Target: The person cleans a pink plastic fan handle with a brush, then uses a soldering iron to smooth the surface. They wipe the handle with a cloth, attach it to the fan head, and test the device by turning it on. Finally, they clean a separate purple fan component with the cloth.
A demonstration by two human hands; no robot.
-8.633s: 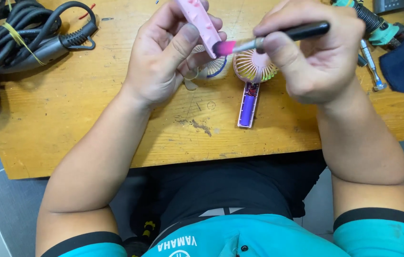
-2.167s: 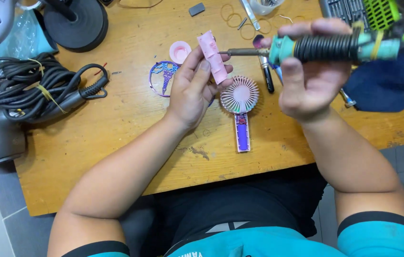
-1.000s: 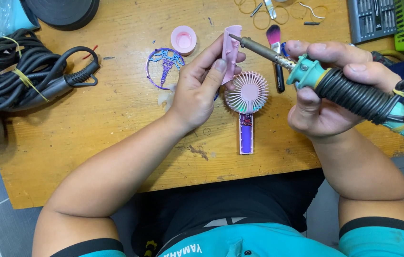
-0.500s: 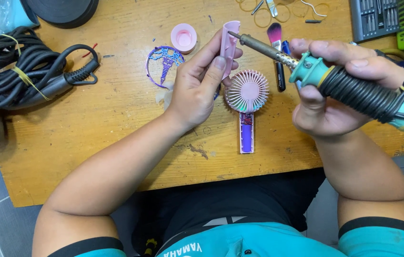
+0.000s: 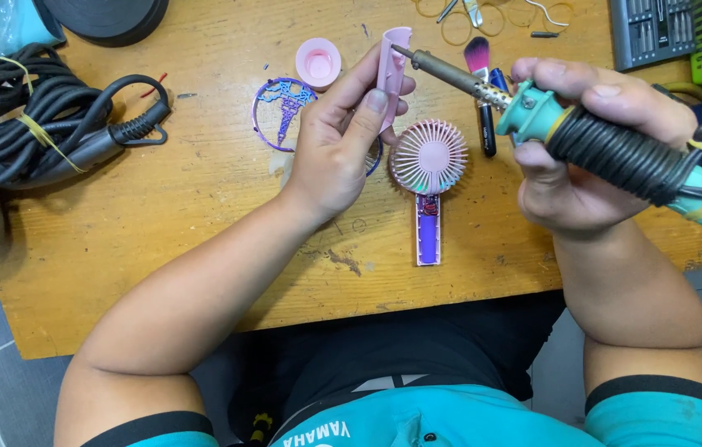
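My left hand (image 5: 338, 141) holds a pink plastic shell piece (image 5: 392, 66) upright between thumb and fingers. My right hand (image 5: 591, 149) grips a soldering iron (image 5: 616, 149) with a teal collar and black coiled handle; its metal tip (image 5: 405, 52) touches the upper edge of the pink piece. Below and between the hands, an opened small pink hand fan (image 5: 428, 161) lies flat on the wooden table (image 5: 161, 240), its handle showing a purple circuit board (image 5: 429, 236).
A purple fan grille (image 5: 282, 112) and a pink round cap (image 5: 318, 62) lie left of my left hand. A bundle of black cable (image 5: 36, 116) fills the far left. A pink-tipped brush (image 5: 479, 83), rubber bands and a screwdriver bit case (image 5: 653, 29) sit at the back.
Earlier my right hand held a brush at the pink piece; it then took up the soldering iron and swung its tip in to the pink piece. In the last second little has moved.
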